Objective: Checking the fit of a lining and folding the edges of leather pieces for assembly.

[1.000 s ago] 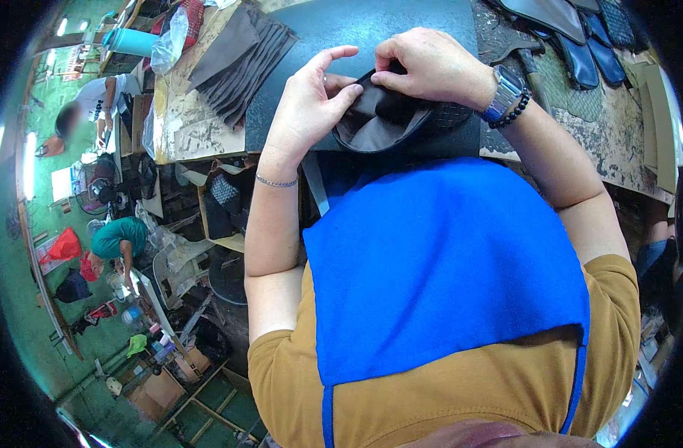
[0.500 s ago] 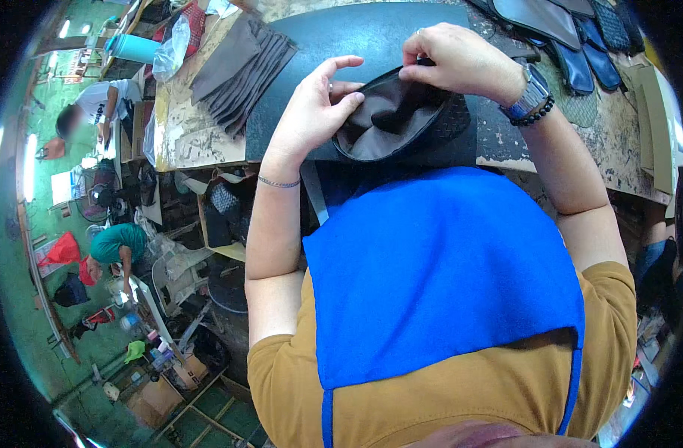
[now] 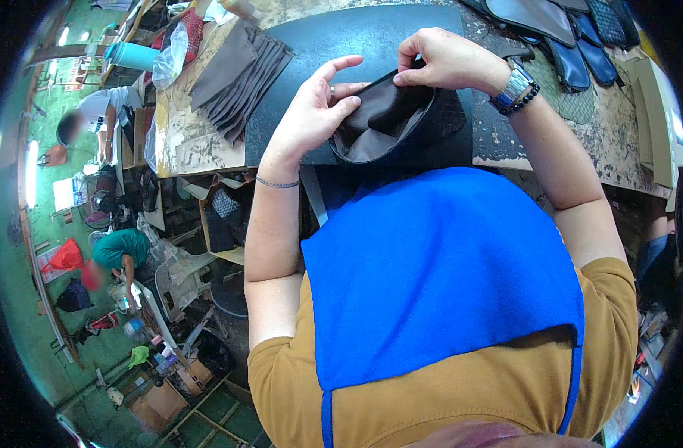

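Observation:
A black pouch [image 3: 382, 123] with a greyish-brown lining is held at the near edge of the workbench, its mouth open toward me. My left hand [image 3: 320, 108] grips its left rim with the thumb on the edge, while the index finger stands free. At the far right part of the rim, the thumb and fingers of my right hand [image 3: 446, 63] pinch the edge. The pouch's outside is mostly hidden under its rim and in shadow. Beneath it lies a dark smooth mat [image 3: 312, 45].
A fanned stack of dark fabric pieces [image 3: 237, 78] lies left of the mat. Several finished-looking dark pouches [image 3: 532, 22] are at the far right. A turquoise bottle [image 3: 132, 56] stands far left. Cardboard [image 3: 655, 123] borders the right side. Two people work at the left, away from the bench.
The pouch has tilted slightly, and both hands have shifted a little left with it. My right hand keeps its pinch on the rim.

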Demonstrator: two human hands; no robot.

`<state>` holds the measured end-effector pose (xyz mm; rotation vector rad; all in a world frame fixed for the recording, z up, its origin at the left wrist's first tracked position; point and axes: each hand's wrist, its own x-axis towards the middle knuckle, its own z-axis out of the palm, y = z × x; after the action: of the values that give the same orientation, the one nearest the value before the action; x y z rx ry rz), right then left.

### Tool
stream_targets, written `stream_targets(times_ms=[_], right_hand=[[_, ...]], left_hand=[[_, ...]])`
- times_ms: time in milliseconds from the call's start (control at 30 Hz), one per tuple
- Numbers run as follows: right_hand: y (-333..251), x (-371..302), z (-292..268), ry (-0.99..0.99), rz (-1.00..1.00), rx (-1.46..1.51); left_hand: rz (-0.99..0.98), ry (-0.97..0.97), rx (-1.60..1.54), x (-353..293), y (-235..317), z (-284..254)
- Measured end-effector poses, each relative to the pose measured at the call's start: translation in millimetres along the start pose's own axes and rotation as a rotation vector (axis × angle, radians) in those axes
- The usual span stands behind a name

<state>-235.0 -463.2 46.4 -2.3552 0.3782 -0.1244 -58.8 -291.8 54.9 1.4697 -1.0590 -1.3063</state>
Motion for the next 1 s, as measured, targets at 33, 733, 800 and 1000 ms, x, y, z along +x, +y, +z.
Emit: stream_targets(times_ms=[33, 733, 800, 1000], right_hand=[[0, 0, 0, -0.001, 0.003, 0.009], [-1, -6, 8, 0.089, -0.061, -0.015], [-2, -7, 8, 0.101, -0.074, -0.013], [-8, -18, 0, 0.073, -0.07, -0.023]], left_hand=[[0.009, -0.02, 0.005, 0, 1, -1], [0.065, 0.042, 0.381, 19, 10, 11], [0.089, 0.037, 0.351, 21, 9, 13], [0.076, 0.058, 0.407, 25, 10, 16]])
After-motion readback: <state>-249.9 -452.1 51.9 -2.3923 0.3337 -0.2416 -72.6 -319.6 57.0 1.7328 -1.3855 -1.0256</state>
